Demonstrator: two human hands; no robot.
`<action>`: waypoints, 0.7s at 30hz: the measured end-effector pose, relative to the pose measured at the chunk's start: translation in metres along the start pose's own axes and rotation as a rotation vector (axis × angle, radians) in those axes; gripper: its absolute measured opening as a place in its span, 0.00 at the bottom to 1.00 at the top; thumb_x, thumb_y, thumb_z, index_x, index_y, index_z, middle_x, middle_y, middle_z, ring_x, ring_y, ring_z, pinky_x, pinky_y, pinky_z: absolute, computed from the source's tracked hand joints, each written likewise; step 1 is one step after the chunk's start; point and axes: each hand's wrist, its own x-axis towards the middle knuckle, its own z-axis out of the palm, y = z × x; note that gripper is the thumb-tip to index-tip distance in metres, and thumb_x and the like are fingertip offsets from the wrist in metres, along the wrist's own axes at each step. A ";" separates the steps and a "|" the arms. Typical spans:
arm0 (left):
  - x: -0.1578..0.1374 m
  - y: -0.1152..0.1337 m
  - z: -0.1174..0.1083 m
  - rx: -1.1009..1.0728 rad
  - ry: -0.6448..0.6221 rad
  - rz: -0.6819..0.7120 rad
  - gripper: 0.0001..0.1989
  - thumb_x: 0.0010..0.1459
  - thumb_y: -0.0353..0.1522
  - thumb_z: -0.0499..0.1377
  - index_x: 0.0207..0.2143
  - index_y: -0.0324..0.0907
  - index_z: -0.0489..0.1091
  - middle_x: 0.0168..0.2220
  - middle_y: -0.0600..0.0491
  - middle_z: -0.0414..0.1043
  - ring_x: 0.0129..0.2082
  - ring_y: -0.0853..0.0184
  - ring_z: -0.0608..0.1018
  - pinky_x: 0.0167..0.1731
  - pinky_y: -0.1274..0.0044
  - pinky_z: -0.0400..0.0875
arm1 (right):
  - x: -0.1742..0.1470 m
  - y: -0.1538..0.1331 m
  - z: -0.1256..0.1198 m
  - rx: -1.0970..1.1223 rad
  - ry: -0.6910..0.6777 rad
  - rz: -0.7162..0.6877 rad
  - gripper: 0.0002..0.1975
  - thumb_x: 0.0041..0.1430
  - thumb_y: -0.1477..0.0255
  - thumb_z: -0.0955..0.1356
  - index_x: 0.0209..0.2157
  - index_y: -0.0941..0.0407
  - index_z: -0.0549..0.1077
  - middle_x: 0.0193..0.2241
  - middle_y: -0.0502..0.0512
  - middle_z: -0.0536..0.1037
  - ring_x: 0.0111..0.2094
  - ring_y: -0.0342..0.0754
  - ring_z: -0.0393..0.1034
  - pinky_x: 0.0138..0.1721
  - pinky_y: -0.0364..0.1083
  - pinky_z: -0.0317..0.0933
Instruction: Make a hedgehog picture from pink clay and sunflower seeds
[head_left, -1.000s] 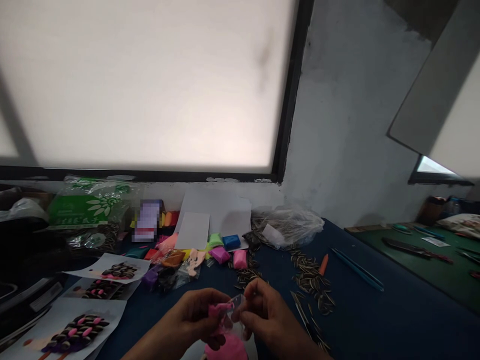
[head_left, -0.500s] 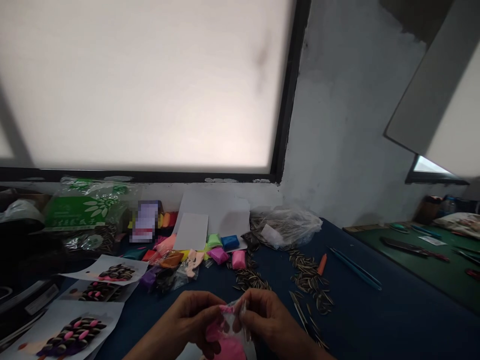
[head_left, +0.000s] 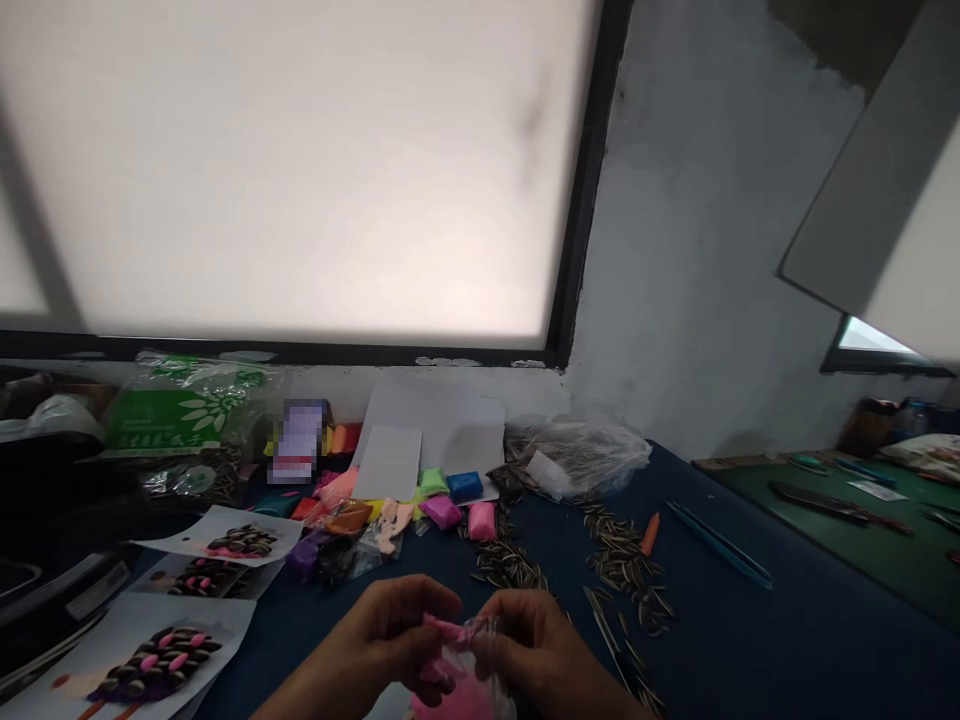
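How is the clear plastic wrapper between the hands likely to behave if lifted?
The clear plastic wrapper is probably floppy, since its see-through film looks crumpled. It may feel light, being so thin. The pink clay against it might stick rather than slide.

bottom edge crops the pink lump (head_left: 456, 700); purplish rectangle (head_left: 299, 438) pixelated.

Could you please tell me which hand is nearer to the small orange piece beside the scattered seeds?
The right hand. It is to the left of the orange piece and closer to the person; the left hand is farther left, beyond the right hand.
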 end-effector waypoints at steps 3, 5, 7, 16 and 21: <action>0.003 0.001 0.001 0.013 -0.031 -0.034 0.33 0.33 0.56 0.75 0.28 0.38 0.74 0.22 0.53 0.77 0.20 0.66 0.80 0.20 0.78 0.75 | 0.000 0.000 -0.002 0.012 0.027 -0.044 0.15 0.48 0.60 0.75 0.25 0.58 0.75 0.21 0.48 0.72 0.23 0.41 0.62 0.27 0.42 0.54; 0.004 0.002 0.000 0.020 -0.044 -0.047 0.33 0.33 0.56 0.75 0.27 0.37 0.74 0.22 0.52 0.78 0.19 0.67 0.79 0.18 0.79 0.74 | 0.000 0.000 -0.003 0.024 0.008 -0.028 0.16 0.46 0.60 0.76 0.31 0.58 0.78 0.21 0.47 0.72 0.23 0.41 0.62 0.27 0.42 0.53; 0.005 0.002 -0.001 0.027 -0.049 -0.049 0.32 0.34 0.56 0.75 0.26 0.37 0.74 0.19 0.53 0.77 0.18 0.69 0.77 0.19 0.79 0.74 | -0.001 0.001 -0.003 0.010 -0.019 -0.019 0.19 0.46 0.59 0.76 0.35 0.58 0.79 0.22 0.47 0.73 0.24 0.41 0.62 0.27 0.42 0.53; 0.003 -0.003 0.003 0.054 -0.044 -0.062 0.34 0.29 0.58 0.75 0.24 0.38 0.71 0.15 0.55 0.74 0.16 0.70 0.76 0.18 0.82 0.71 | -0.003 0.003 0.002 -0.057 0.002 -0.023 0.15 0.51 0.59 0.72 0.30 0.58 0.77 0.21 0.47 0.70 0.23 0.41 0.60 0.26 0.41 0.53; 0.002 0.003 0.005 0.041 -0.053 -0.048 0.34 0.33 0.60 0.72 0.25 0.38 0.74 0.16 0.53 0.75 0.16 0.70 0.75 0.20 0.80 0.72 | -0.004 0.002 0.001 -0.046 0.009 0.001 0.16 0.51 0.57 0.72 0.30 0.58 0.76 0.22 0.46 0.69 0.24 0.41 0.60 0.27 0.41 0.54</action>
